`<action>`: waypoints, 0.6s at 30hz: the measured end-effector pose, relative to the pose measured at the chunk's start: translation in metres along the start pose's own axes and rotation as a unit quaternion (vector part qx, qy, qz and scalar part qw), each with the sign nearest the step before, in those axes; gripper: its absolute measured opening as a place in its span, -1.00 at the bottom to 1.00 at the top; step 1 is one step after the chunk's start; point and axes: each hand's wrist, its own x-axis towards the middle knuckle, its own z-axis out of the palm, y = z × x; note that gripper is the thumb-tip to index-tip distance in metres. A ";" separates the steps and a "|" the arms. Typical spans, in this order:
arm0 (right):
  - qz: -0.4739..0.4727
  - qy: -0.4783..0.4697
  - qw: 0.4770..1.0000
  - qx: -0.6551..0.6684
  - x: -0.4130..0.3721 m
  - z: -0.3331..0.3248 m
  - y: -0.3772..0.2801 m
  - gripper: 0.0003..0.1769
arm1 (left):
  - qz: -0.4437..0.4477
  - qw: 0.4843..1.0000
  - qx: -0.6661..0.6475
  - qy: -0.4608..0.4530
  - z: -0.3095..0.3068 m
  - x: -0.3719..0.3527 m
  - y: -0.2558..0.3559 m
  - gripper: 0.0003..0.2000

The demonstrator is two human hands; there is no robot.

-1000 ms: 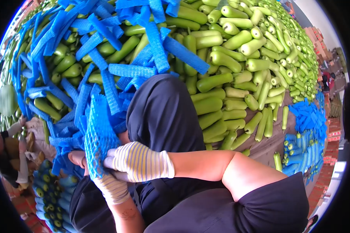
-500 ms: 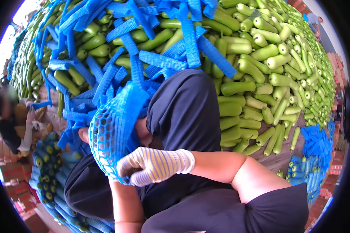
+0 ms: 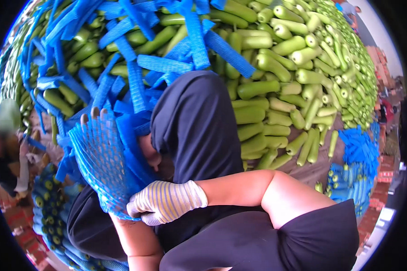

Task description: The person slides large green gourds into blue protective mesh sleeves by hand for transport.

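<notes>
My left hand (image 3: 97, 151) is inside a blue foam net sleeve (image 3: 108, 180), which is stretched over it down to the wrist. The fingers point up and away, straight and a little apart, and their tips poke out at the sleeve's far end. My right hand (image 3: 165, 203), in a striped knit glove, is closed on the sleeve's lower edge beside the left wrist. Many loose blue net sleeves (image 3: 165, 64) lie heaped just beyond, partly over long green gourds (image 3: 257, 90).
A large pile of gourds (image 3: 323, 79) slopes away to the right. Net-wrapped gourds (image 3: 49, 221) are stacked at lower left, with another wrapped stack (image 3: 350, 185) at right. A co-worker (image 3: 9, 153) sits at far left. Red boxes (image 3: 382, 176) line the right side.
My left hand has pushed upward and straightened its fingers, so the tips now emerge from the net. The sleeve has flattened around the hand. The whole view has shifted slightly.
</notes>
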 end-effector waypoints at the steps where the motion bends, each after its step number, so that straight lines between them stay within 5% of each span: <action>1: -0.033 0.003 0.999 -0.012 -0.005 -0.010 -0.001 -0.79 | -0.001 1.000 0.003 -0.009 0.000 -0.004 -0.001 -0.58; 3: -0.115 0.078 0.989 -0.045 -0.017 -0.064 -0.019 -0.83 | -0.004 1.000 0.010 -0.022 0.010 0.042 0.006 -0.58; 5: 0.011 0.270 0.957 0.103 -0.054 -0.125 -0.056 -0.86 | -0.011 0.999 0.019 -0.026 0.031 0.053 0.010 -0.58; 6: -0.021 0.438 0.896 0.076 -0.069 -0.150 -0.024 -0.85 | -0.011 0.999 0.023 -0.028 0.018 0.037 0.007 -0.58; 7: -0.009 0.498 0.862 0.089 -0.094 -0.184 -0.014 -0.84 | -0.010 0.999 0.028 -0.031 0.024 0.033 0.008 -0.58; 8: 0.068 0.551 0.831 -0.036 -0.120 -0.212 0.011 -0.80 | -0.010 0.999 0.033 -0.034 0.025 0.032 0.008 -0.58; 9: 0.231 0.432 0.831 -0.265 -0.150 -0.235 0.032 -0.71 | -0.010 0.999 0.037 -0.037 0.030 0.032 0.010 -0.58; 10: 0.373 0.272 0.754 -0.467 -0.174 -0.249 0.050 -0.62 | -0.008 0.998 0.041 -0.040 0.034 0.046 0.011 -0.58; 12: 0.529 -0.008 0.627 -0.572 -0.200 -0.236 0.083 -0.39 | -0.005 0.998 0.052 -0.044 0.039 0.035 0.013 -0.58; 14: 0.567 -0.114 0.607 -0.544 -0.218 -0.229 0.100 -0.24 | -0.002 0.997 0.067 -0.047 0.048 0.022 0.016 -0.57; 18: 0.503 -0.094 0.640 -0.573 -0.231 -0.230 0.104 -0.23 | 0.004 0.994 0.097 -0.045 0.048 0.028 0.018 -0.57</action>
